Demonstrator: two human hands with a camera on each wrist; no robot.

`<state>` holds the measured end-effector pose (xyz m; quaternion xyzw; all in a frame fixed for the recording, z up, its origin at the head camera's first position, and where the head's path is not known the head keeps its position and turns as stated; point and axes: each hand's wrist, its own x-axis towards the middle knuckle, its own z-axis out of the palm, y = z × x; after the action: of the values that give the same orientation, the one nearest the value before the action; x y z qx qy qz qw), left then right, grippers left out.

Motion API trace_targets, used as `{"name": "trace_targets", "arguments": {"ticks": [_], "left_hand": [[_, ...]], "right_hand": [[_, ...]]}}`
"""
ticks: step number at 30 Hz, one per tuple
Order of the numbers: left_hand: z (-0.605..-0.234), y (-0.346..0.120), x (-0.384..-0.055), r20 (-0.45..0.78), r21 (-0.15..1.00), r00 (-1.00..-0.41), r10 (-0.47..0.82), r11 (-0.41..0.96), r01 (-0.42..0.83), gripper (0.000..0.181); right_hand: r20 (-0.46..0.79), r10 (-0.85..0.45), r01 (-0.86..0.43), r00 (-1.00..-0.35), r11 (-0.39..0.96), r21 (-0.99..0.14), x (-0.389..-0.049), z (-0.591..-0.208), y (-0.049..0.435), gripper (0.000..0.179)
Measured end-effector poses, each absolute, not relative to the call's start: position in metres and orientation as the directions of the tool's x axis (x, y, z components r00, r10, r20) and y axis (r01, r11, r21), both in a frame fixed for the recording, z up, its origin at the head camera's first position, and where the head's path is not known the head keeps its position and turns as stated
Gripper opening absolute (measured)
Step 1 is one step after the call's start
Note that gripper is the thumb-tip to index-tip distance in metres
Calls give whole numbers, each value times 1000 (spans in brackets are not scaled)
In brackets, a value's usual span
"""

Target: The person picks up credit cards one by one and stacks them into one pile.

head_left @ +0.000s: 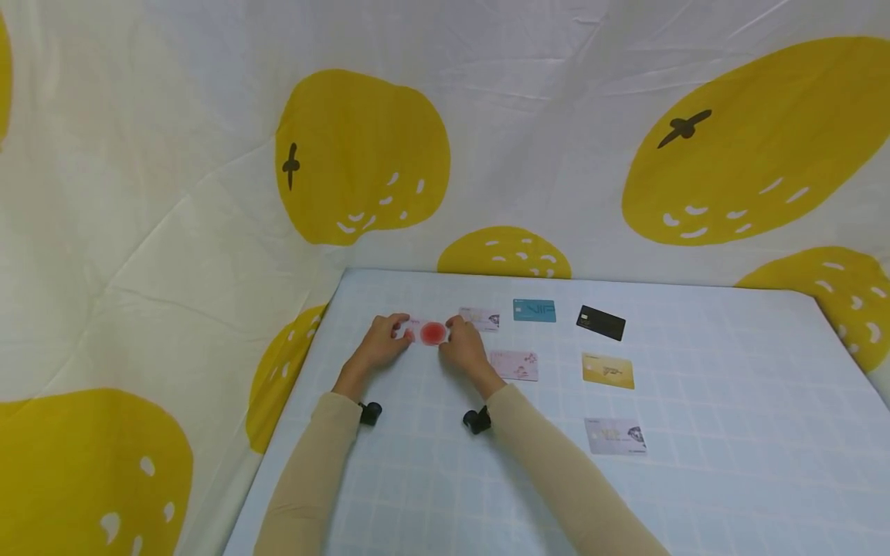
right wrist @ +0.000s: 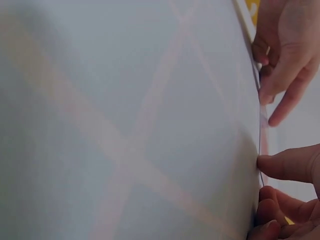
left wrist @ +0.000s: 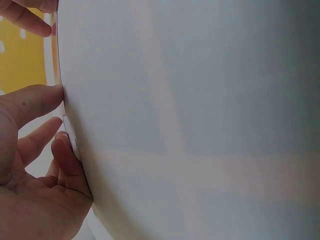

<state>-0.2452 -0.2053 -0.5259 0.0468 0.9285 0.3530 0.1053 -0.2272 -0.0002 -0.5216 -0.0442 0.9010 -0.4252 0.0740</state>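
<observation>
A pale card with a large red disc [head_left: 433,333] lies on the table between my two hands. My left hand [head_left: 378,342] pinches its left end, with thumb and forefinger at opposite edges. At the right end, my right hand [head_left: 464,347] holds it in a similar way. The left wrist view catches the left hand [left wrist: 42,185] low at the table's surface, palm partly showing. In the right wrist view the right hand [right wrist: 295,165] has its thumb tip down at the surface, and the card appears only as a thin edge.
Beside the right hand lie a pale silver card [head_left: 480,319] and a pink flowered card [head_left: 514,365]. Farther right are a blue card [head_left: 534,310], a black card [head_left: 601,323], a gold card [head_left: 608,371] and another silver card [head_left: 616,436]. A fruit-print curtain [head_left: 528,154] hangs behind.
</observation>
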Motion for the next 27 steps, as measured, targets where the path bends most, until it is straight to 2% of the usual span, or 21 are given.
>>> {"name": "trace_targets", "arguments": {"ticks": [10, 21, 27], "left_hand": [[-526, -202, -242, -107, 677, -982, 157, 735, 44, 46], [-523, -197, -238, -106, 732, -988, 112, 681, -2, 46], [-524, -200, -237, -79, 760, -989, 128, 649, 23, 45]], "right_hand": [[-64, -143, -34, -988, 595, -803, -225, -522, 2, 40], [-132, -137, 59, -982, 441, -895, -224, -527, 7, 41], [-140, -130, 87, -982, 353, -932, -223, -526, 12, 44]]}}
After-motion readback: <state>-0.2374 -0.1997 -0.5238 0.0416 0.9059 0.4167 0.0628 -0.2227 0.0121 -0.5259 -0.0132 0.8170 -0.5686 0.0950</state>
